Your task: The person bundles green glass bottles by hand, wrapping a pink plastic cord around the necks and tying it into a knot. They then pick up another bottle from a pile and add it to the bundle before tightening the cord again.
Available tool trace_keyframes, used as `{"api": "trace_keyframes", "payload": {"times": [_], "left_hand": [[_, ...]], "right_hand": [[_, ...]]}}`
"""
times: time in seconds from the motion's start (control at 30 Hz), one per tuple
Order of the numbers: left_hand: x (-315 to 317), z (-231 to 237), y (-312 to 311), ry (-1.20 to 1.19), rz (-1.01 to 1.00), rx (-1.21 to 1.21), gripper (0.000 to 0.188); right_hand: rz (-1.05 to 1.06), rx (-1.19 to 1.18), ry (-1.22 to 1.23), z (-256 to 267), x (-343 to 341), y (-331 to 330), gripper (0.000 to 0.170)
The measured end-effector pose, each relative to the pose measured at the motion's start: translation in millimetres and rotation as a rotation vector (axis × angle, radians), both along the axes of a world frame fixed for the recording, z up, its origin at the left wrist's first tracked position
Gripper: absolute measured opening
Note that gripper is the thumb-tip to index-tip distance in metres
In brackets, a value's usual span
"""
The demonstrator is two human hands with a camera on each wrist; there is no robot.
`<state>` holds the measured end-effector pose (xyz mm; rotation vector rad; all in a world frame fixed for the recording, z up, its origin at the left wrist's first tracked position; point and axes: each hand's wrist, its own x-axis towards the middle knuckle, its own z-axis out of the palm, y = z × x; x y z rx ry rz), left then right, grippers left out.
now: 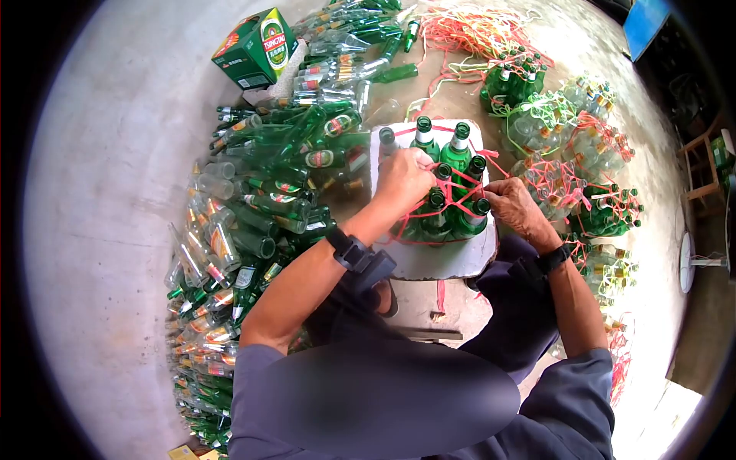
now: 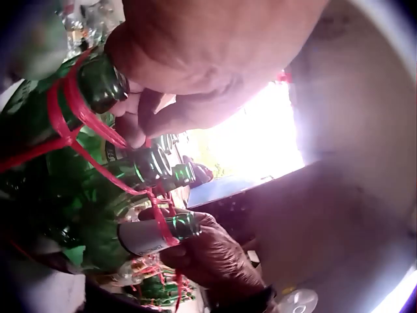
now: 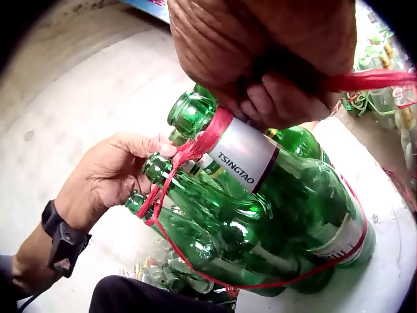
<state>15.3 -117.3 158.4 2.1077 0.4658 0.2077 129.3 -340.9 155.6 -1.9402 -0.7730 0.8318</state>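
A cluster of green beer bottles stands upright on a white-topped stool. Red plastic string loops round their necks and criss-crosses between them; another strand circles the bodies lower down. My left hand is at the necks on the near left, thumb and fingers pinching the string there. On the other side my right hand has its fingers curled round the string, and a strand runs out past it. A white TSINGTAO neck label shows just below that hand. One clear bottle stands at the stool's back left corner.
Loose green and clear bottles lie heaped along the left. A green Tsingtao carton stands behind them. Red and yellow string is piled at the back. Tied bottle bundles line the right side.
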Motion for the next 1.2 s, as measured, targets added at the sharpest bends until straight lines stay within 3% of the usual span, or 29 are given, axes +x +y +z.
{"api": "trace_keyframes", "payload": {"times": [0.07, 0.2, 0.3, 0.33, 0.4, 0.47, 0.5, 0.53, 0.6, 0.67, 0.8, 1.0, 1.2], "left_hand": [[-3.1, 8.0, -4.9, -0.038, 0.03, 0.115, 0.016], [-10.0, 31.2, -12.1, -0.238, 0.079, -0.008, 0.009], [-10.9, 52.4, -19.2, -0.404, -0.347, -0.337, 0.017], [-12.5, 55.8, -20.7, -0.4, -0.35, -0.337, 0.017], [-17.5, 65.0, -22.5, -0.262, -0.303, -0.104, 0.02], [-18.9, 51.0, -17.0, -0.225, -0.29, -0.17, 0.023], [-21.0, 46.7, -18.5, -0.248, -0.206, -0.037, 0.024], [-23.5, 42.6, -20.1, -0.27, -0.123, 0.096, 0.025], [-26.6, 32.3, -23.2, -0.246, -0.059, 0.082, 0.021], [-26.5, 14.4, -21.2, -0.23, 0.137, 0.329, 0.017], [-19.6, 13.3, -15.0, -0.013, 0.031, 0.176, 0.025], [-11.4, 12.0, -13.0, 0.05, -0.016, 0.22, 0.043], [-4.8, 25.3, -13.5, 0.221, -0.051, 0.264, 0.044]], "right_hand": [[0.015, 0.027, -0.058, 0.9, 1.6, 0.3, 0.031], [0.041, 0.035, -0.112, 6.8, 1.5, 0.2, 0.037], [0.031, 0.088, -0.052, 6.9, 0.2, 0.4, 0.037], [0.03, 0.056, -0.054, -0.7, 4.5, -1.3, 0.032], [0.019, 0.024, -0.053, -21.6, 17.2, -10.9, 0.028], [0.355, 0.002, -0.784, -41.9, 30.8, -22.9, 0.021], [-0.039, -0.173, -0.515, -41.9, 21.5, -26.7, 0.017], [-0.044, -0.171, -0.513, -39.2, 20.1, -29.5, 0.017], [-0.077, -0.494, -0.641, -32.1, 17.5, -36.7, 0.018], [-0.078, -0.495, -0.651, -28.0, 17.7, -40.7, 0.018], [-0.051, -0.47, -0.712, -28.8, 17.1, -38.6, 0.018], [0.044, -0.551, -0.792, -18.0, 14.4, -34.6, 0.016], [0.014, -0.64, -0.82, -32.5, 27.7, -52.9, 0.014]]}}
